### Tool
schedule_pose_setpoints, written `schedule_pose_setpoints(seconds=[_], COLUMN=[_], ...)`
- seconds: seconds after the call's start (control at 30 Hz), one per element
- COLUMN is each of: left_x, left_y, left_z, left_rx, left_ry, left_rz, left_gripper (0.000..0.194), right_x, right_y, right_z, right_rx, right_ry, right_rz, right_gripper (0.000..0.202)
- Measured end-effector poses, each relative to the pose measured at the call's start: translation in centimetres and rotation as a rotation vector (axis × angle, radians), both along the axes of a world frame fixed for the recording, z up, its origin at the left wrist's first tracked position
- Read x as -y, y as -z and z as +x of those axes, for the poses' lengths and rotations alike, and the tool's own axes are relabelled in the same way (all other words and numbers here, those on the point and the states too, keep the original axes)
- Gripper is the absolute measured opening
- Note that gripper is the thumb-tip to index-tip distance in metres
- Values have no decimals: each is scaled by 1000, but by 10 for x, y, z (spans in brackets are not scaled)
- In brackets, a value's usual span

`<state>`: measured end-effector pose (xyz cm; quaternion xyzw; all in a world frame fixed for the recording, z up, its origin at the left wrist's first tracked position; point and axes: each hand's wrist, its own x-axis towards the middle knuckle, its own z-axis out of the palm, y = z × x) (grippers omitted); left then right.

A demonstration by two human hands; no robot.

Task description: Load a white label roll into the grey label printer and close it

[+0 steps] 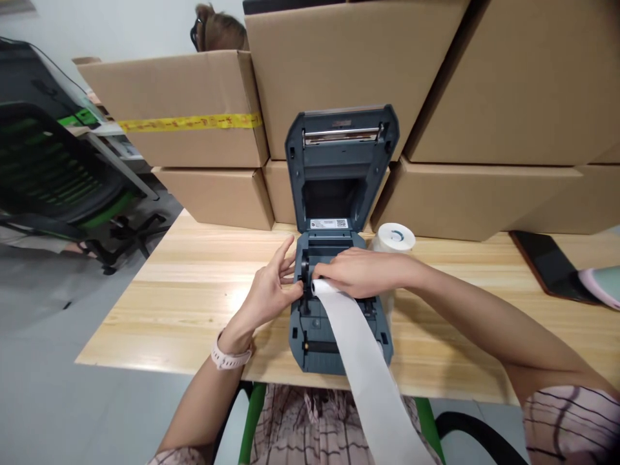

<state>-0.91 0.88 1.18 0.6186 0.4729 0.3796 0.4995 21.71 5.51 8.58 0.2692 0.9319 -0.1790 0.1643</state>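
A dark grey label printer [301, 323] stands on the table with its lid [334, 169] raised and leaning back. My right hand [363, 270] is closed over a small roll of white label paper [320, 285] inside the printer's bay. From the roll a long paper strip runs over the printer's front edge and down toward my lap. My left hand [271, 290] is at the printer's left side, fingers spread, the thumb touching the black roll holder [305, 268]. Behind my right hand, a thicker white label roll [394, 239] stands upright on the table.
Large cardboard boxes [339, 71] are stacked along the table's [203, 290] back edge. To the right lie a dark tablet-like device [547, 261] and a pale green and pink object [603, 284]. An office chair [53, 168] is on the left; a person's head [220, 31] shows behind the boxes.
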Motion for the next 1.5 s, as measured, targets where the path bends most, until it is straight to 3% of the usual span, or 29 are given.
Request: schedule_pose_setpoints(seconds=[0.1,0.2,0.3,0.37,0.5,0.6,0.73,0.83,0.97,1.1,1.23,1.33,1.4,1.5], left_x=[1,1,3,4,5,5,5,5,5,5,5,5,5,7], left_y=[0,1,0,-1,-3,-3,0,1,0,0,2,2,1,-1], left_z=[1,1,1,2,3,4,4,4,5,6,5,4,5,6], left_rx=[-24,-34,-24,-35,-72,-81,-88,-87,-70,-42,-43,-54,-55,-54], left_ry=[1,-2,5,9,7,-4,-38,-59,-63,-66,-60,-44,-30,-18], left_rz=[24,40,56,69,109,125,107,90,82,72,80,99,108,123], left_gripper=[102,102,100,97,90,88,89,89,89,88,88,88,87,86], right_x=[-7,-10,-1,9,27,27,19,15,6,-16,-35,-34,-25,-4], right_y=[1,-7,-19,-21,7,44,83,88,71,57,53,45,35,13], right_z=[4,17,57,98,178,205,207,212,217,185,146,140,143,134], right_rx=[-116,-320,-547,-683,-839,-873,-884,-845,-929,-763,-664,-648,-746,-1052], right_ry=[-8,-44,-2,99,424,732,858,863,851,805,833,876,860,738], right_rz=[-121,-348,-499,-468,-322,-282,-346,-403,-377,-311,-205,-147,-181,-369], right_gripper=[43,50,52,43,30,33,38,55,75,85,80,69,67,70])
